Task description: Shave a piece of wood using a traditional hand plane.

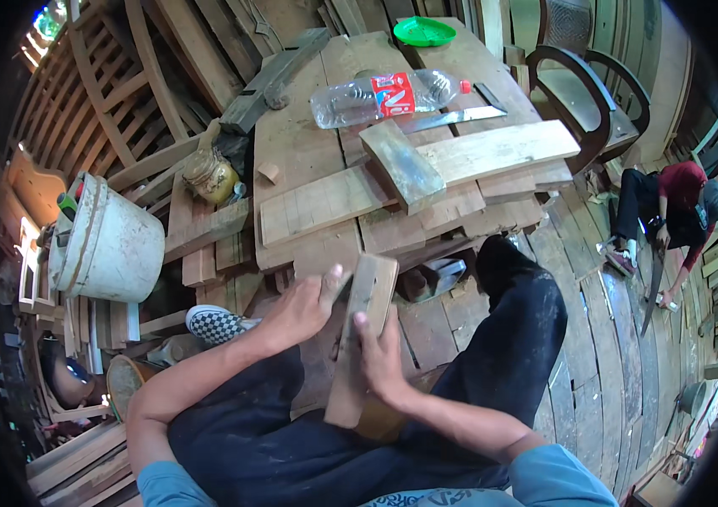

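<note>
Above my lap, my right hand grips a long wooden block, its thumb across the top face. The block stands tilted, its far end near the bench edge and its near end over my thighs. To its left my left hand is closed, the thumb pointing up beside the block. A thin dark edge shows between that hand and the block; what it is I cannot make out. On the bench ahead, a whetstone-like grey block lies across a pale plank.
A clear plastic bottle, a metal try square and a green dish are on the bench. At left stand a white bucket and a glass jar. A person with a handsaw crouches at right.
</note>
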Demonstrator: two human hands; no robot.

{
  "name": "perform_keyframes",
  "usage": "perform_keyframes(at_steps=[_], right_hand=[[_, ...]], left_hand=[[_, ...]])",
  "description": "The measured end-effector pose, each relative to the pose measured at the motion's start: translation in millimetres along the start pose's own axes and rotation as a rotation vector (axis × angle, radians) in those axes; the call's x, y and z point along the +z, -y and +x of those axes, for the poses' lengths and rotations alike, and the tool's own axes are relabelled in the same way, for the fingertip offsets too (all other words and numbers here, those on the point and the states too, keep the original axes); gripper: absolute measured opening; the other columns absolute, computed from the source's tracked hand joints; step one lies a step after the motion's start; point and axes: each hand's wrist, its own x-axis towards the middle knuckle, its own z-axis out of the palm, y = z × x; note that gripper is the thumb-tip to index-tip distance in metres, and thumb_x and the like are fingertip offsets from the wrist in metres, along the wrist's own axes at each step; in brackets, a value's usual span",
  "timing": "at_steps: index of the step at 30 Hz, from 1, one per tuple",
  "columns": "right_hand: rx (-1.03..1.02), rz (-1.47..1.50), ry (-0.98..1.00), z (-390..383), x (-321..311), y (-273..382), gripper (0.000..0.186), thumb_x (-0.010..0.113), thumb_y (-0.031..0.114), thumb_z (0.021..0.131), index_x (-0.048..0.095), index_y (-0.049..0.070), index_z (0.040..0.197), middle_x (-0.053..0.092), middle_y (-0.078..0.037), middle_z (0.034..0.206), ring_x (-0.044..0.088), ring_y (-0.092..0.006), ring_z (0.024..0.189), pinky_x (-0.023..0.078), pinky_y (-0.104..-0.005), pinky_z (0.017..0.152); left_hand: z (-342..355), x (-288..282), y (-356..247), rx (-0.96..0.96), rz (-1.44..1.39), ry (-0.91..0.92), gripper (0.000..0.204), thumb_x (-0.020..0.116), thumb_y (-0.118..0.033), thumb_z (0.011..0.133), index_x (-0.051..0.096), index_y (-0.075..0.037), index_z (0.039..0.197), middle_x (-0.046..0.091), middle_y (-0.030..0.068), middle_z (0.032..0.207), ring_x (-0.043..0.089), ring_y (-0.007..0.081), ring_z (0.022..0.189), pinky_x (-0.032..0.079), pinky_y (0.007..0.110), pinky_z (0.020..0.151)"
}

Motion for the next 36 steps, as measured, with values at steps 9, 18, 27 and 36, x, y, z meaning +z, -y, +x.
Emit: perform_keyframes(at_steps=[9,18,27,36], right_hand=[[-0.066,-0.014,-0.021,-4,3,11,0.042,0.052,0.03,0.1,0.039,-0.003,0.123,0.055,-0.019,0.108,0.054,-0.024,0.102,0.044,-0.0363,0.089],[-0.012,0.003,0.008,-1,-2,12,0.044,0.051,0.031,0.099,0.04,-0.003,0.125,0.055,-0.02,0.111,0.054,-0.0276,0.105,0.044,-0.0373,0.09],[0.103,0.039,0.068,4,-5,14,0.041,0.051,0.028,0.1,0.04,-0.002,0.125,0.053,-0.019,0.113,0.053,-0.0249,0.106,0.044,-0.0366,0.091],[0.208,0.109,0.07,14,-6,37,0.038,0.05,0.026,0.1,0.041,-0.003,0.122,0.055,-0.017,0.104,0.054,-0.0229,0.1,0.044,-0.0367,0.089]], left_hand=[[-3,11,12,-0.187,-0.109,-0.104,0.067,0.024,-0.049,0.103,0.061,0.007,0.101,0.059,0.0336,0.092,0.052,0.0517,0.098,0.043,0.05,0.083],[-1,3,4,-0.275,-0.068,0.02,0.066,0.025,-0.047,0.103,0.062,0.008,0.101,0.06,0.0337,0.087,0.054,0.0524,0.093,0.043,0.051,0.082],[-9,0,-12,-0.138,-0.138,-0.018,0.063,0.023,-0.045,0.104,0.061,0.006,0.109,0.06,0.034,0.093,0.054,0.0504,0.098,0.044,0.049,0.084],[-15,0,-14,-0.085,-0.096,-0.083,0.06,0.026,-0.04,0.104,0.062,0.008,0.096,0.059,0.0334,0.086,0.054,0.0513,0.092,0.044,0.051,0.08]])
